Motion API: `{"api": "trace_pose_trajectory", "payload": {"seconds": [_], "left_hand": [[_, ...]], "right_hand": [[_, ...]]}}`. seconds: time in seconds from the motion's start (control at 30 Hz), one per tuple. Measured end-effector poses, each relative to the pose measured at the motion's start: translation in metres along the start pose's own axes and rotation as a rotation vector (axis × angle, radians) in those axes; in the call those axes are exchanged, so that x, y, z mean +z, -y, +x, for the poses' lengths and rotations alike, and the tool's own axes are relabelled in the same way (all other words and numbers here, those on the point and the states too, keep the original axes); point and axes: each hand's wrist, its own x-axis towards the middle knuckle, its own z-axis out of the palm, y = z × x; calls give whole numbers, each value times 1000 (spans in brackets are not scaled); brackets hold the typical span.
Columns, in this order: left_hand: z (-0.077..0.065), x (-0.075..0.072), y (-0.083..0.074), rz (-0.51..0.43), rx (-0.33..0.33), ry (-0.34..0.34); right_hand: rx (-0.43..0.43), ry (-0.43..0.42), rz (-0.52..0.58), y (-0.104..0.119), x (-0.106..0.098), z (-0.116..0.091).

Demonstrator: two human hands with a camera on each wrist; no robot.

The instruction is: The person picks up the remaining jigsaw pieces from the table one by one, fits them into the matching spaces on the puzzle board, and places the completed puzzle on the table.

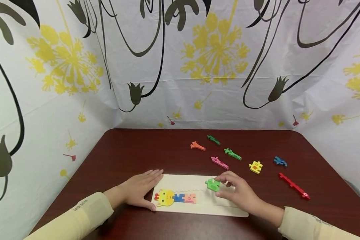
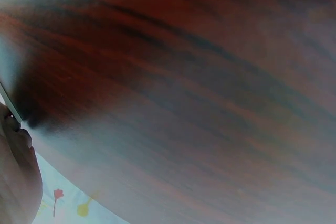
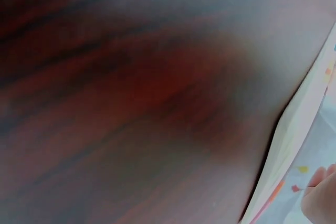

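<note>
In the head view a pale puzzle board [image 1: 180, 180] lies near the table's front. At its left end sit a yellow giraffe-head piece [image 1: 166, 198], a blue piece [image 1: 178, 198] and a pink piece [image 1: 190, 198], joined in a row. My left hand [image 1: 139, 190] rests flat on the board's left edge, fingers straight. Above the board's right half, my right hand [image 1: 238, 193] pinches a green puzzle piece [image 1: 212, 185] between thumb and fingers. Only part of the left hand [image 2: 18, 166] and the right hand [image 3: 321, 198] shows in the wrist views.
Beyond the board lie an orange piece [image 1: 197, 146], a dark green piece [image 1: 213, 139], a light green piece [image 1: 233, 154] and a pink leg-shaped piece [image 1: 220, 162]. To the right are a yellow piece [image 1: 256, 167], a blue piece [image 1: 280, 161] and a long red piece [image 1: 294, 186].
</note>
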Motion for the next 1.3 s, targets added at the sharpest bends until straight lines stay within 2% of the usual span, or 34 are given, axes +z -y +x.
{"api": "trace_pose_trajectory", "payload": {"seconds": [0.33,0.53,0.73,0.93,1.3], "left_hand": [[0,-1,0,-15,6,2],[1,1,1,-7,5,-4],[1,1,1,-11,8,-8],[3,0,1,-5,2,1],[2,-1,1,-12,-2,6]], "right_hand": [[-75,28,16,1,14,1],[-111,76,41,5,18,3],[-89,137,34,5,21,4],[-26,196,24,6,22,4],[-9,245,19,2,23,6]]}}
